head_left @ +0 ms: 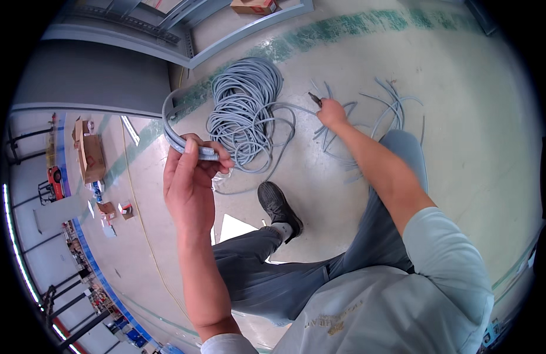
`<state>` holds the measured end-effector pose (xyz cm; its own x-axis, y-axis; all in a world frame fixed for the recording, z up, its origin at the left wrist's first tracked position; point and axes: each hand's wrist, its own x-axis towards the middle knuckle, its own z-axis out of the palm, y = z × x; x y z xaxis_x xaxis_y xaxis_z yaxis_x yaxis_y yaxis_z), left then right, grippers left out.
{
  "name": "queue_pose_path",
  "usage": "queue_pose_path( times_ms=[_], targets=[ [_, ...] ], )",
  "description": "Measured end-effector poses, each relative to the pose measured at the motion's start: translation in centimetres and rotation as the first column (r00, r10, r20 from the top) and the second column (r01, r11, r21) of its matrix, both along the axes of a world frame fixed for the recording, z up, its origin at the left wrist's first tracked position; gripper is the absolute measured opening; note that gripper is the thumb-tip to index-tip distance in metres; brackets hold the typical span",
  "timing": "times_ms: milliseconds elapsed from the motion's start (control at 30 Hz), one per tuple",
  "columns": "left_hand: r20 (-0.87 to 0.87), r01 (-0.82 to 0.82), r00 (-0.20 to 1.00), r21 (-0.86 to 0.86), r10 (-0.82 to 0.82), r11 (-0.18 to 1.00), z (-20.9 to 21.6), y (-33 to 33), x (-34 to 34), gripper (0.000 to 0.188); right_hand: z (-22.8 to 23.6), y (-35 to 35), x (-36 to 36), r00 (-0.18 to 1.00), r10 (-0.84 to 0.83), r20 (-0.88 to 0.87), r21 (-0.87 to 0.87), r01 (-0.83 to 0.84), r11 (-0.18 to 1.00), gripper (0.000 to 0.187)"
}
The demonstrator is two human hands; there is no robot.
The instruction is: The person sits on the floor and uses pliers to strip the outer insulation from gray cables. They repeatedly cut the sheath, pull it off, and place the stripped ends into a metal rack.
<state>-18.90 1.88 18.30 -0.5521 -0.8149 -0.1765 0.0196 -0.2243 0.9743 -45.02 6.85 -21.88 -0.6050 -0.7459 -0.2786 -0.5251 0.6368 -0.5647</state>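
In my left hand [190,168] I grip a bent length of grey cable [171,131], its loop rising above the fist and its cut ends side by side near my fingertips. My right hand [333,113] is reached forward and closed around a small tool with a dark metal tip [314,99]; the fist hides most of it. Between the hands, a large loose coil of grey cable [246,88] lies on the floor. Several loose cable lengths [394,106] are spread on the floor to the right, some just beyond my right forearm.
A grey metal cabinet frame [108,76] stands at the far left, with a cardboard box [253,6] at the top. More cartons [91,158] sit on the floor to the left. My shoe [279,206] is close to the coil, beside a white sheet [234,228].
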Motion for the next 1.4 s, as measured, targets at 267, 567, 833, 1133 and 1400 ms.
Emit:
queue_pose_path(
  times_ms=[267,567,833,1133,1400],
  targets=[
    [0.111,-0.019,0.994,0.063,0.012,0.998,-0.1,-0.2,0.5,0.021,-4.7,1.1,2.0,0.966,0.196,-0.167,0.104,-0.181,0.978,0.017],
    [0.197,-0.032,0.98,0.091,0.014,0.995,-1.8,-2.8,0.8,0.025,2.2,-1.5,1.3,0.893,0.373,0.252,-0.101,-0.359,0.928,0.025],
    [0.059,0.041,0.996,0.273,-0.06,0.961,-0.7,-1.8,-0.5,0.034,-0.6,2.1,1.7,0.913,0.405,-0.049,0.186,-0.39,0.902,0.023],
    [0.081,0.092,0.991,0.204,-0.11,0.975,-1.0,-1.2,-0.3,0.029,-5.6,2.1,2.9,0.94,0.302,-0.158,0.152,-0.279,0.948,0.019],
    [0.209,0.057,0.977,-0.066,-0.042,0.996,-3.2,-3.5,0.7,0.031,12.9,-1.7,5.5,0.161,0.289,0.944,-0.231,-0.304,0.924,0.021]
  ],
)
